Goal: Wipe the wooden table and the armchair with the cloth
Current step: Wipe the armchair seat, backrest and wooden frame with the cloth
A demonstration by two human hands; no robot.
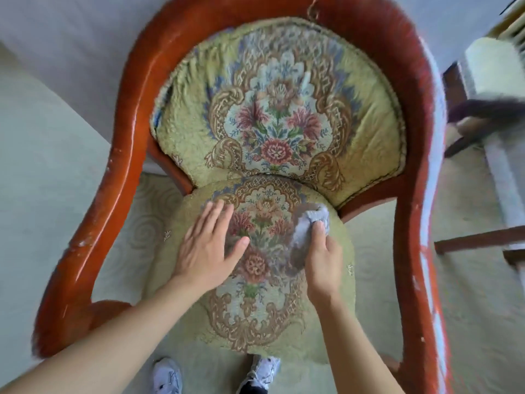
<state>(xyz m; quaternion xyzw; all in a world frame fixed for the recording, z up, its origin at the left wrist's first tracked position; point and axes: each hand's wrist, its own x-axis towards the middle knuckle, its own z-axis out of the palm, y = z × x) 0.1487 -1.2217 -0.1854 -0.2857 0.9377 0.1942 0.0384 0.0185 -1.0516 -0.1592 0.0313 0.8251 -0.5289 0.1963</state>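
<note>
I am looking down on the armchair (119, 155). My right hand (322, 257) is gripping the bunched grey cloth (308, 223) against the right side of the floral seat cushion (255, 302), while my left hand (208, 245) is lying flat beside it, fingers straight.

Floor: pale carpet (136, 231) with a faint swirl pattern, in even, soft light. Wall (85, 46): plain, light grey-white, running behind the seating. At right: dark wooden frame pieces (480, 238) beside a white upright object (494, 66) (blurred, identity unclear). Upper right corner: slatted fixture (515, 29), partly cut off.
</note>
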